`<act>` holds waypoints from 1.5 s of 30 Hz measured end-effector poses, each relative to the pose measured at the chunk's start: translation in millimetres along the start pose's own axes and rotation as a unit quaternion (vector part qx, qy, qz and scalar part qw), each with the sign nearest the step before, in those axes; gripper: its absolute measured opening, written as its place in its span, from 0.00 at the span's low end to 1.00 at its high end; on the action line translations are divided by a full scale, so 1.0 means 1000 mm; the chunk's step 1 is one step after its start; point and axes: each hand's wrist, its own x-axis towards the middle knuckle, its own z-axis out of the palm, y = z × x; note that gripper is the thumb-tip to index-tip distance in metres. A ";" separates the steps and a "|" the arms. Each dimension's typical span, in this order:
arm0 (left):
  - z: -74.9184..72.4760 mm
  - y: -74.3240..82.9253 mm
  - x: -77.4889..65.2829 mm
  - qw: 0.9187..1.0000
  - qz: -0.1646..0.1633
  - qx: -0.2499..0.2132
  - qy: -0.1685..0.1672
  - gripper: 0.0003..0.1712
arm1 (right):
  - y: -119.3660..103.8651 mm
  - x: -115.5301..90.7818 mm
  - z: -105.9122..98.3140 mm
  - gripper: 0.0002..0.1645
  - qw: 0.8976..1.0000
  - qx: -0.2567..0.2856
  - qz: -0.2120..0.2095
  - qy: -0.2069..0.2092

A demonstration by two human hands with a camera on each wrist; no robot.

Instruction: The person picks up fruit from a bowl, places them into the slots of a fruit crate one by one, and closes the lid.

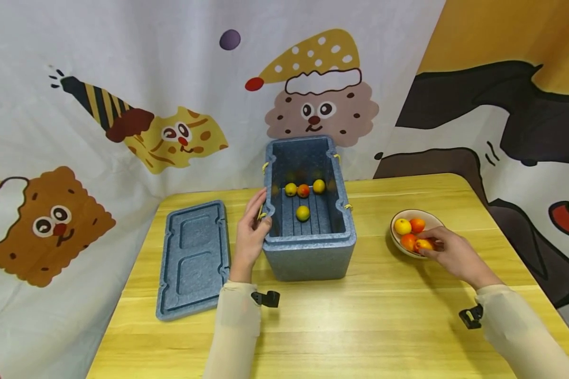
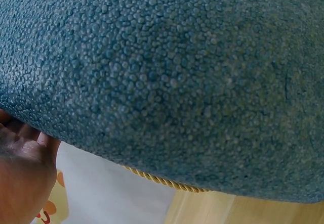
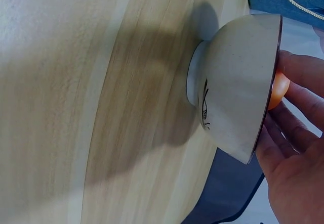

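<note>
My left hand (image 1: pixel 250 237) rests against the left side of a blue-grey foam box (image 1: pixel 313 263), its thumb at the rim and its fingers along the outside. In the left wrist view the box wall (image 2: pixel 152 82) hides part of that hand (image 2: pixel 28 168). Inside the box lie several small round fruits, among them a yellow-green one (image 1: pixel 303 213) and a red-orange one (image 1: pixel 303 190). At the right, my right hand (image 1: pixel 455 255) reaches into a white bowl (image 3: pixel 238 82) and pinches a small yellow-orange fruit (image 1: pixel 423 246). Other fruits (image 1: pixel 402 226) sit beside it in the bowl.
A blue-grey foam lid (image 1: pixel 194 258) lies flat on the wooden table (image 1: pixel 341 331), left of the box. Yellow cord loops (image 1: pixel 348 207) hang at the box's sides. Behind the table hangs a cloth (image 1: pixel 180 52) printed with cartoon figures.
</note>
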 end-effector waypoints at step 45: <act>0.001 -0.002 -0.002 1.000 0.006 -0.003 0.009 0.31 | -0.042 0.018 -0.033 0.25 0.995 0.055 -0.003 0.083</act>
